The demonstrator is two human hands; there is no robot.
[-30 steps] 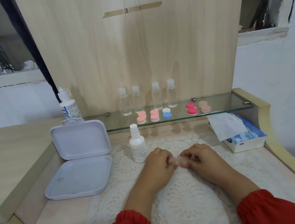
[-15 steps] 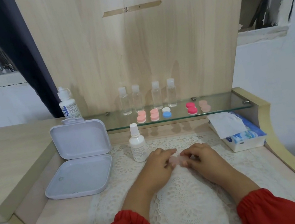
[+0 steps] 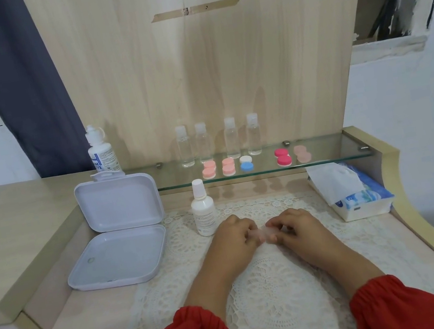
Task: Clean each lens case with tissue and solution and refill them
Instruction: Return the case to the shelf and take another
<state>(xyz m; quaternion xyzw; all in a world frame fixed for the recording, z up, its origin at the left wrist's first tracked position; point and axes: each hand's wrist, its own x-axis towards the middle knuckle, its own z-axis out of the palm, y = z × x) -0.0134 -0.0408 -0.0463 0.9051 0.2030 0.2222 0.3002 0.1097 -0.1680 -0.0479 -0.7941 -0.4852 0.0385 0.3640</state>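
My left hand point(image 3: 233, 238) and my right hand point(image 3: 293, 226) meet over the lace mat, both pinching a small pale pink lens case point(image 3: 262, 233) between the fingertips; fingers hide most of it. A white solution bottle point(image 3: 203, 210) stands just left of my left hand. On the glass shelf point(image 3: 330, 157) lie several lens cases: two light pink point(image 3: 209, 170) point(image 3: 228, 167), one white and blue point(image 3: 246, 163), one red point(image 3: 282, 157), one beige point(image 3: 302, 154). A tissue pack point(image 3: 354, 192) with a tissue pulled up lies to the right.
An open white plastic box point(image 3: 122, 256) sits to the left on the desk. Several clear small bottles point(image 3: 219, 142) stand at the back of the shelf, and a larger eye-solution bottle point(image 3: 100, 153) stands at its left end. A raised wooden ledge point(image 3: 6, 245) borders the left side.
My hands stay together on the small case; the fingers have shifted slightly around it. The dark curtain at the back left has swung further into view.
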